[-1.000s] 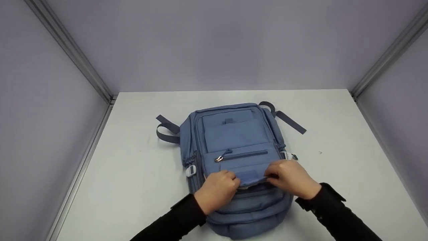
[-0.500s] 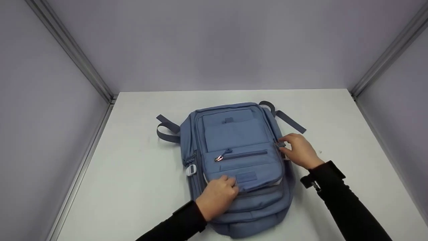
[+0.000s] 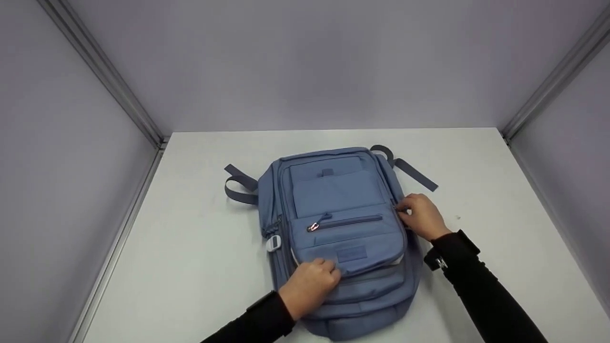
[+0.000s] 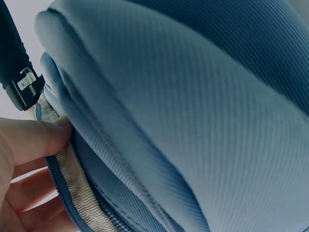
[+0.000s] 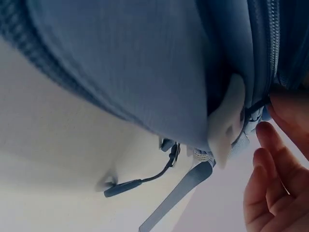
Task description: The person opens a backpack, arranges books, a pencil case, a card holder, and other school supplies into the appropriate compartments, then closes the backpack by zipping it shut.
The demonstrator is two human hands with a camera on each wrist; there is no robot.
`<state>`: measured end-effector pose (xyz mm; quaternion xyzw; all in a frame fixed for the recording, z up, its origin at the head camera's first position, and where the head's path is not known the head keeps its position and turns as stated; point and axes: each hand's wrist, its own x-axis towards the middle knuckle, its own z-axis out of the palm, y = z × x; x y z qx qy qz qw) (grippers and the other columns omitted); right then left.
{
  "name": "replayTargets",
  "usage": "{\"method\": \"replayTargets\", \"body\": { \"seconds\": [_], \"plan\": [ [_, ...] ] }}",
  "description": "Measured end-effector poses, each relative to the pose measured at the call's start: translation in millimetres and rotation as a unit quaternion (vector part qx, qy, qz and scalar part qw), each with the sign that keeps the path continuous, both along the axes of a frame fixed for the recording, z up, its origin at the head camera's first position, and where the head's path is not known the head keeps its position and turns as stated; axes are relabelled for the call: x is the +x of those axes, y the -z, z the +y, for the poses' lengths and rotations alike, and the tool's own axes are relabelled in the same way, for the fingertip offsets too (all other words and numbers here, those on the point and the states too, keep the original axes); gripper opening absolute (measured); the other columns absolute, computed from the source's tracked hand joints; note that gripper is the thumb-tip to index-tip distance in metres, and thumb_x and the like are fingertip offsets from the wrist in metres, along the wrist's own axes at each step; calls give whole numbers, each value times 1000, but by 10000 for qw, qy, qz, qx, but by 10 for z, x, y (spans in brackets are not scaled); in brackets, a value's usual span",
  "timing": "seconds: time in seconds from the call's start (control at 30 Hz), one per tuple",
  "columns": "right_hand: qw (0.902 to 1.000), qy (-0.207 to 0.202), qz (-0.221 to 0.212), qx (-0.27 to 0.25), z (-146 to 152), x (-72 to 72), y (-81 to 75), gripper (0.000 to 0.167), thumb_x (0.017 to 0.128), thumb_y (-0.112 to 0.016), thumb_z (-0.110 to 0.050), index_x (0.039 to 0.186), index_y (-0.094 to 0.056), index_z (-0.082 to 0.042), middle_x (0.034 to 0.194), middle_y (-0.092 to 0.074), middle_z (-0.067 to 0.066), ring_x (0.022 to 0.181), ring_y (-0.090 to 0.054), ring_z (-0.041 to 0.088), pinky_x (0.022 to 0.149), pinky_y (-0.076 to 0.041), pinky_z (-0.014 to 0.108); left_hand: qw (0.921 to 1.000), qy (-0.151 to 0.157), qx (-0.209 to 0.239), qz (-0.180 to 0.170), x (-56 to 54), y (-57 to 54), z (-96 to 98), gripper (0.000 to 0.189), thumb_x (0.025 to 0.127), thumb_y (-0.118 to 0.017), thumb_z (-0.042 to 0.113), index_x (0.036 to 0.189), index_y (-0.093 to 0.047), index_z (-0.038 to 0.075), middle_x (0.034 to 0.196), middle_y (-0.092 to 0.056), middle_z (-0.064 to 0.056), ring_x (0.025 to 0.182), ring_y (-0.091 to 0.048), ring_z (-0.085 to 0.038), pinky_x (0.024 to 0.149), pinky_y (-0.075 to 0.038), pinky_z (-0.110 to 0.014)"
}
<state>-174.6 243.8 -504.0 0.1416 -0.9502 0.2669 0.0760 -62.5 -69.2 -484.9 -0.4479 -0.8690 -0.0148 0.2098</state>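
A blue backpack (image 3: 338,188) lies front side up on the white table. My left hand (image 3: 310,287) grips the lower left edge of its front pocket (image 3: 352,238). In the left wrist view the thumb presses on that pocket's zip edge (image 4: 77,183), whose beige lining shows. At the bag's right side, my right hand (image 3: 422,216) pinches a dark zipper pull (image 5: 259,104) between thumb and forefinger, while the other fingers curl below. A white side buckle (image 5: 227,123) sits close to those fingers. The pocket's lower edge gapes slightly, with pale lining visible at its right corner.
Dark straps stick out from the backpack, a looped strap (image 3: 240,189) at left and a strap end (image 3: 415,174) at right. A second zip (image 3: 345,222) crosses the front pocket. Grey walls (image 3: 324,66) enclose the table (image 3: 190,267) at the back and sides.
My right hand has left the pocket's lower edge and moved up to the zip at the bag's right side. The pocket front now lies flatter. My left hand has shifted slightly down.
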Motion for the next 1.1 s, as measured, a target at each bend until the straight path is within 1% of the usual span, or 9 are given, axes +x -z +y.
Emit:
{"method": "replayTargets", "body": {
  "seconds": [0.1,0.2,0.33,0.43,0.53,0.7,0.8,0.9,1.1],
  "plan": [
    [9999,85,-112,66,-10,48,-32,5,84,-70,-1,87,-74,2,84,-71,18,83,-64,36,78,-51,49,10000,-27,-12,-9,3,5,-1,6,79,-72,11,77,-71,17,73,-63,4,62,-59,-11,50,-51,-24],
    [9994,114,-166,269,-8,114,-75,3,86,-69,-3,86,-70,0,79,-70,15,76,-63,31,70,-50,45,10000,-50,-66,-17,6,18,9,7,78,-73,10,76,-71,17,73,-63,4,63,-59,-10,50,-52,-24],
    [9981,57,35,619,-11,222,-94,3,84,-69,-3,84,-67,-1,73,-65,13,68,-58,26,63,-47,41,9997,-92,-146,-176,11,20,16,12,78,-72,7,72,-69,17,72,-61,4,63,-59,-10,50,-51,-25],
    [9962,19,225,838,-7,345,-93,5,82,-71,-3,81,-67,-1,68,-63,10,64,-55,22,59,-45,38,9995,-119,-137,-243,13,19,18,15,78,-71,5,70,-68,17,72,-60,3,64,-59,-11,51,-51,-26],
    [9951,2,234,957,-3,515,-109,6,80,-73,-3,79,-66,-4,66,-61,6,62,-52,18,57,-42,35,9997,-112,-78,-216,9,35,17,13,77,-71,4,71,-70,16,73,-62,3,64,-60,-11,52,-52,-25],
    [9940,114,-96,1085,-27,854,-180,14,81,-73,-5,74,-62,-10,65,-56,-1,63,-48,11,58,-38,29,9999,-41,104,-124,0,78,0,12,76,-71,5,71,-70,15,74,-62,4,63,-59,-11,52,-52,-25],
    [9935,241,-263,1080,-81,1017,-236,17,82,-72,-6,72,-60,-12,65,-54,-3,63,-45,9,58,-36,27,9996,43,279,-29,-8,101,-19,11,76,-70,4,72,-70,15,75,-63,4,63,-58,-11,52,-52,-25],
    [9941,322,-479,915,-167,1131,-290,18,84,-71,-6,72,-59,-13,65,-53,-3,63,-43,8,58,-35,25,9987,146,489,64,-16,129,-36,10,76,-70,4,76,-70,14,79,-67,3,65,-61,-11,53,-52,-25],
    [9912,445,-1179,394,-347,1297,-389,16,89,-67,-8,76,-58,-13,67,-52,-3,64,-42,7,59,-35,23,9948,284,939,269,-14,138,-27,8,78,-71,6,77,-68,13,85,-71,2,69,-64,-12,56,-55,-24]
  ]
}}
